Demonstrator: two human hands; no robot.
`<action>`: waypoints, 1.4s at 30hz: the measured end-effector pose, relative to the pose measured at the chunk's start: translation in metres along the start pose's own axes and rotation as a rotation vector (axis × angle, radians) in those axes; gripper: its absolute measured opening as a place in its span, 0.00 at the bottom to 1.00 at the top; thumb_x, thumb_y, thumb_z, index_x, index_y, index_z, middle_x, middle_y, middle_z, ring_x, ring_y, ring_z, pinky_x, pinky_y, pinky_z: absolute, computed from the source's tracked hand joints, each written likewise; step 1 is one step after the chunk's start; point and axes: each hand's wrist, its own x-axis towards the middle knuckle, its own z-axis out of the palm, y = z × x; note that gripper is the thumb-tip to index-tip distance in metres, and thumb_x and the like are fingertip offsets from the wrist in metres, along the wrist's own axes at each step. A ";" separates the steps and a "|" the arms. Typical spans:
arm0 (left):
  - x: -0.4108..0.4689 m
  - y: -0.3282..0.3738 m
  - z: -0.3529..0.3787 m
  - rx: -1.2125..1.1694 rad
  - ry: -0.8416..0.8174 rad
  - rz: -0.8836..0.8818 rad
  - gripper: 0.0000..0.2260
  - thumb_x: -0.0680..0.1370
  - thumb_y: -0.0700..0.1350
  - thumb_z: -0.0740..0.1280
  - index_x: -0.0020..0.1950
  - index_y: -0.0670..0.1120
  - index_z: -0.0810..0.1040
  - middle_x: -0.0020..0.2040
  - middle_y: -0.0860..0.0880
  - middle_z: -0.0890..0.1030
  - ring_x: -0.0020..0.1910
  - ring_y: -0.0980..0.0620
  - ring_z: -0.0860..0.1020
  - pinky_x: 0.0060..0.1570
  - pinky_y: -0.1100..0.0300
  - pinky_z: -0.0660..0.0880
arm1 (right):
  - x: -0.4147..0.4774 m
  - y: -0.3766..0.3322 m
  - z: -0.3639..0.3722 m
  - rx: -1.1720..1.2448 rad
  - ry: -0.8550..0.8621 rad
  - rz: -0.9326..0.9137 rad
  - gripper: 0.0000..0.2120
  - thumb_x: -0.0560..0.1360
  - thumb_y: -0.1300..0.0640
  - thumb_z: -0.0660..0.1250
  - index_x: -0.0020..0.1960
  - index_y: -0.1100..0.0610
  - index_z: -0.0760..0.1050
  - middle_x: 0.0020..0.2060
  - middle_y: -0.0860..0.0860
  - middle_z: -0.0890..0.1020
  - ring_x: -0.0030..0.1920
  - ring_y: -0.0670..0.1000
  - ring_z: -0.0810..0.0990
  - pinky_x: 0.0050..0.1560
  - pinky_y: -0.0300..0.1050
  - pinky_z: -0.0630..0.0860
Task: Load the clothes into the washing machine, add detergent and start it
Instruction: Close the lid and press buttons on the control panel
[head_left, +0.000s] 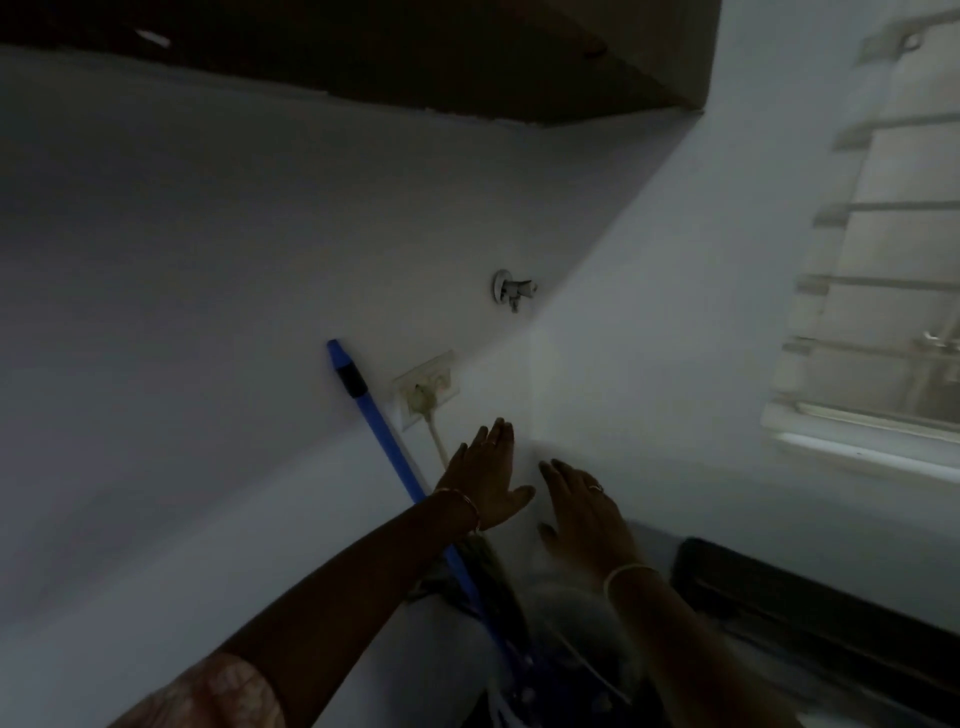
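**Reaching into the corner with nothing held**

Both hands stretch toward the wall corner at centre frame. The left hand (488, 475) and right hand (582, 512) are spread flat with straight fingers, grasping nothing, probably to meet a lid or panel. A blurred pale shape (563, 590) lies beneath the right wrist.

The small metal wall tap (511, 288) and white plugged wall socket (427, 389) suggest the washing machine sits just below. It is not clearly visible; the dark ribbed slab (810, 618) at lower right may be its top. A long blue plastic broom handle (363, 405) leans against the wall.
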 end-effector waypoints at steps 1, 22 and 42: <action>-0.012 0.010 -0.001 -0.013 0.006 0.006 0.40 0.79 0.59 0.59 0.78 0.42 0.39 0.79 0.45 0.41 0.78 0.46 0.44 0.76 0.50 0.47 | -0.015 -0.002 -0.008 -0.013 0.006 0.002 0.35 0.77 0.52 0.62 0.78 0.55 0.48 0.77 0.53 0.55 0.76 0.53 0.54 0.75 0.47 0.56; -0.275 0.217 0.073 -0.262 -0.111 0.229 0.40 0.74 0.59 0.67 0.78 0.45 0.52 0.77 0.44 0.60 0.74 0.46 0.61 0.72 0.47 0.60 | -0.434 0.038 -0.078 0.005 -0.104 0.363 0.42 0.72 0.36 0.63 0.78 0.53 0.52 0.77 0.51 0.57 0.76 0.53 0.56 0.75 0.52 0.58; -0.426 0.187 0.173 0.054 -0.132 0.320 0.37 0.76 0.60 0.60 0.78 0.54 0.43 0.79 0.49 0.41 0.78 0.47 0.40 0.75 0.44 0.46 | -0.588 0.050 -0.049 0.015 -0.061 0.790 0.59 0.57 0.25 0.68 0.77 0.42 0.40 0.77 0.46 0.39 0.77 0.52 0.37 0.74 0.63 0.41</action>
